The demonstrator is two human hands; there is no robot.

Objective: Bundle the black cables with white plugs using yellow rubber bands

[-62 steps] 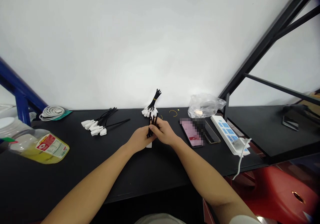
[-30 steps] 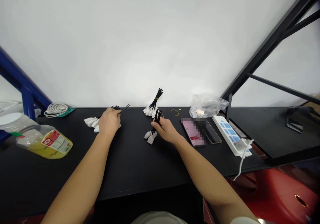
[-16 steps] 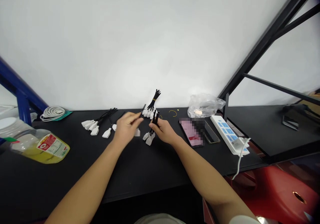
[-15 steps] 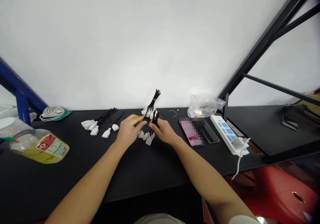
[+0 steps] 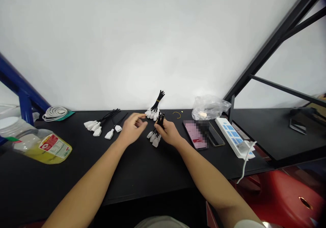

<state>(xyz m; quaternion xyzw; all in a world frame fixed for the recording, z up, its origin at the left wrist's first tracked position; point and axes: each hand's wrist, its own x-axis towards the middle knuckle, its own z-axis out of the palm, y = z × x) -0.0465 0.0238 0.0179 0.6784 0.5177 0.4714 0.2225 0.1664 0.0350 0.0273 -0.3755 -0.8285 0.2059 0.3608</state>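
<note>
From close above my forearms (image 5: 89, 180), my head camera is looking forward and down. It is facing the wall (image 5: 163, 44) behind the table (image 5: 142, 173).

Pale wall (image 5: 114, 44), black tabletop (image 5: 134, 173), blue post (image 5: 24, 107), black metal frame (image 5: 270, 49), red stool (image 5: 282, 197)

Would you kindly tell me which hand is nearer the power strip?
Right: the right hand, holding black cables, is left of the power strip; the left hand is farther left.

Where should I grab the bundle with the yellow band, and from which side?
Probably around its black stems at the yellow band, from the left: they gather narrowest there, while white connectors spread below and your right hand crowds the front.
</note>
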